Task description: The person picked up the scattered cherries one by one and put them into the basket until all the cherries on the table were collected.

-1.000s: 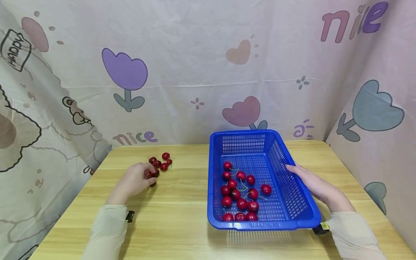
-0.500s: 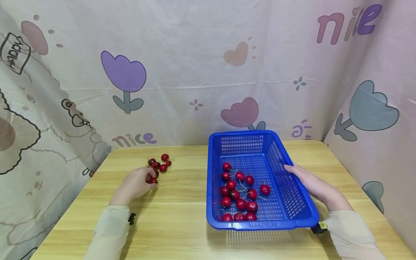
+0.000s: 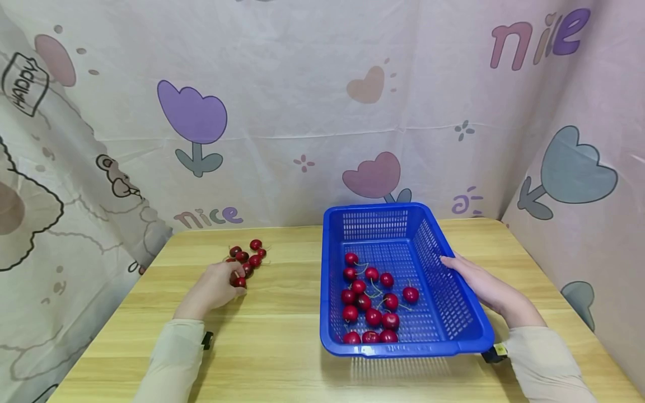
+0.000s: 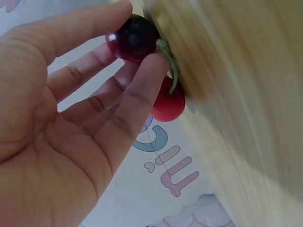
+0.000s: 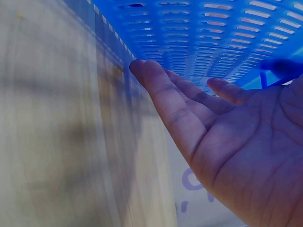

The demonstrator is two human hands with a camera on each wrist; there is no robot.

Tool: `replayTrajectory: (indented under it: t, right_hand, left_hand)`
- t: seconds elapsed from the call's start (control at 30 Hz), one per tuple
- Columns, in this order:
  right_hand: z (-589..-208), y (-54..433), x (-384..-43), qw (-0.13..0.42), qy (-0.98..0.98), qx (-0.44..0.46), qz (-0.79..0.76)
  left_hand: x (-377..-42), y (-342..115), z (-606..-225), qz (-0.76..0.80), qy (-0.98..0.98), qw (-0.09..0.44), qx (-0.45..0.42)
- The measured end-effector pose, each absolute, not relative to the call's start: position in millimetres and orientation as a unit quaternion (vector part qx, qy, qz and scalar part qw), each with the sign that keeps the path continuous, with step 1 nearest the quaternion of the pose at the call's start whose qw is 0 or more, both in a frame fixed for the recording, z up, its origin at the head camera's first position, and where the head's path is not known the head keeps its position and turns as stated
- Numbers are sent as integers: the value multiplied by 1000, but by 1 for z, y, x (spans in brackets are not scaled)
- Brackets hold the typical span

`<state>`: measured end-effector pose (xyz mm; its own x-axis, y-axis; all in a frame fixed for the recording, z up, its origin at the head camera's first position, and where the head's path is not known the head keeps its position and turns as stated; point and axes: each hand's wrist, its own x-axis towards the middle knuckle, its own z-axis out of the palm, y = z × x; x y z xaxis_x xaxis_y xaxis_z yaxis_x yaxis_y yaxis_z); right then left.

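Note:
At the left of the table, my left hand (image 3: 214, 285) reaches into a small group of red cherries (image 3: 255, 261). Close up in the left wrist view, its thumb and fingers pinch a dark cherry (image 4: 135, 41). A brighter red cherry (image 4: 168, 101) with a green stem shows just behind the fingertips. My right hand (image 3: 486, 282) holds the right side of a blue plastic basket (image 3: 408, 350), thumb over the rim. From the right wrist view, the other fingers (image 5: 165, 97) extend along the outside of the slotted wall. Several cherries (image 3: 374, 317) lie inside, mostly toward the left and near side.
A light wooden table (image 3: 282, 330) carries everything. Behind and beside it hangs a pale cloth (image 3: 282, 101) printed with flowers and words. The basket's near end casts a shadow on the wood.
My left hand has shifted slightly right and toward me among the cherries, its fingers closing around one. The right hand and basket stay nearly where they were.

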<state>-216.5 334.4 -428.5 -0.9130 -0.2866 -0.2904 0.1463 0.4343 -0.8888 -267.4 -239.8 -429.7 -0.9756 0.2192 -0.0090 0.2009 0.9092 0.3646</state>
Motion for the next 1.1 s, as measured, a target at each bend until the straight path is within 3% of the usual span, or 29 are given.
replayTrajectory:
  t: [1.1]
  right_hand:
    - [-431,335,-216,199,835,-38,-511]
  left_hand:
    - [-264,-244,-418,206,972,-15,114]
